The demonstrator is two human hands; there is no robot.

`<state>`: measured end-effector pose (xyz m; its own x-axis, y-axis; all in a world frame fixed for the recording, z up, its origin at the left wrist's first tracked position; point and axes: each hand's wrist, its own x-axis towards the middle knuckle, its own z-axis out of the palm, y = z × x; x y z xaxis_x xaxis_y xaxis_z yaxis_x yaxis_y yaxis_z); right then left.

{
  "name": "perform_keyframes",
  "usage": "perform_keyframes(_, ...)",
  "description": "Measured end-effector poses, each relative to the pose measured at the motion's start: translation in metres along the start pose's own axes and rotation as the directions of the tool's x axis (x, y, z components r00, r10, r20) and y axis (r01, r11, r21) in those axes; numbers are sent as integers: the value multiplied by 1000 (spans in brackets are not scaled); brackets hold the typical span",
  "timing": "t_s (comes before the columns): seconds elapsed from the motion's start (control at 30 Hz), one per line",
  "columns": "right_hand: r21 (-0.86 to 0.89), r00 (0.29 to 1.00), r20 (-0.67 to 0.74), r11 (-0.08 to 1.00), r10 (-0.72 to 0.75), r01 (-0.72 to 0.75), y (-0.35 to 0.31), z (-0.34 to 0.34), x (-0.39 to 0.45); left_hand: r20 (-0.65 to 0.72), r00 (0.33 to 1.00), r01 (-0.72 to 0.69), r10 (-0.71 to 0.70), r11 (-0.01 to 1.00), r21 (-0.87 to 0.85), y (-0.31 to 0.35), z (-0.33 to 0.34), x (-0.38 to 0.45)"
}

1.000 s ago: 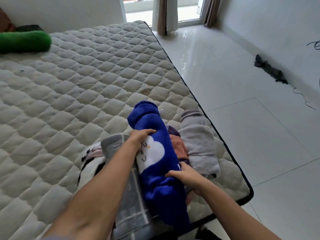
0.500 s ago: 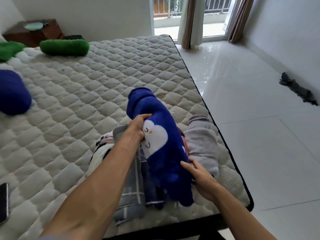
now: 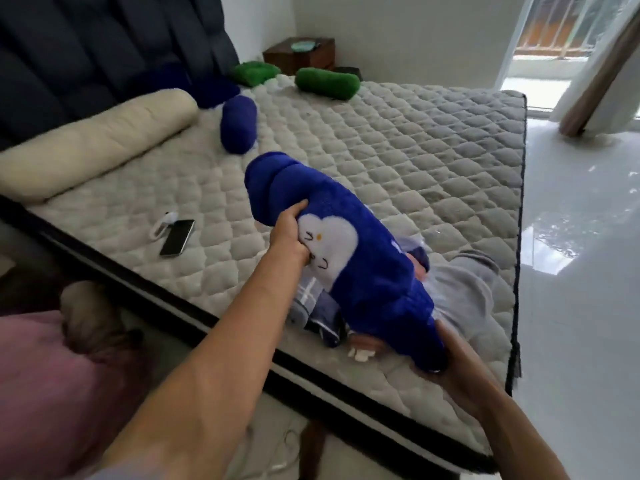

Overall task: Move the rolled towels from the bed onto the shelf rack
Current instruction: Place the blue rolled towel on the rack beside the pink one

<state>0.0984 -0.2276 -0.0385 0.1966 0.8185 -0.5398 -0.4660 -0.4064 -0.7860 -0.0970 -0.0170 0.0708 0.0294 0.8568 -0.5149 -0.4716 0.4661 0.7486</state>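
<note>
A rolled blue towel with a white penguin face [image 3: 349, 258] is lifted above the mattress [image 3: 398, 150]. My left hand [image 3: 289, 233] grips its side near the upper end. My right hand [image 3: 450, 362] cups its lower end from beneath. Under it lie a grey rolled towel [image 3: 464, 292], a checked grey-and-navy towel [image 3: 318, 303] and a pinkish one, mostly hidden. Farther up the bed rest a smaller blue roll [image 3: 239, 124] and two green rolls [image 3: 327, 83] [image 3: 254, 72]. No shelf rack is in view.
A phone [image 3: 177, 237] and a white cable [image 3: 161, 226] lie near the mattress's left edge. A cream bolster [image 3: 93, 143] rests against the dark headboard [image 3: 104, 46]. A wooden nightstand [image 3: 299, 55] stands behind. Glossy white floor [image 3: 581, 271] runs along the right; pink fabric [image 3: 41, 368] sits lower left.
Both hands have raised the blue penguin towel off the pile. My view has swung left, bringing the headboard, bolster and phone into sight.
</note>
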Motion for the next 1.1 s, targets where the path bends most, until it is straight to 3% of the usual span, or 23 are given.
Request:
perform_keyframes(0.1,-161,991,134,987,-3,24,7,12,-22,-131,990,-49,41,997,-56,-5,-59,-35)
perform_keyframes(0.27,-316,946,321,946,37,71,23,71,-47,-338,916,-288,215,940,-181,11,-168,-105)
perform_keyframes(0.47,-464,844,522,871,123,160,58,180,-90,-606,684,-592,405,794,-138,22,-307,-227)
perform_keyframes(0.6,-523,711,662,825,236,213,107,262,-158,-784,414,-761,462,648,-21,8,-404,-339)
perform_keyframes(0.87,-564,364,810,782,460,265,228,378,-336,-957,90,-897,277,439,43,-34,-574,-548)
perform_keyframes(1.0,-587,237,810,741,537,326,282,420,-400,-983,-33,-915,182,391,103,-54,-636,-625)
perform_keyframes(1.1,-616,188,783,696,594,370,320,454,-440,-988,-103,-920,117,366,139,-64,-675,-673)
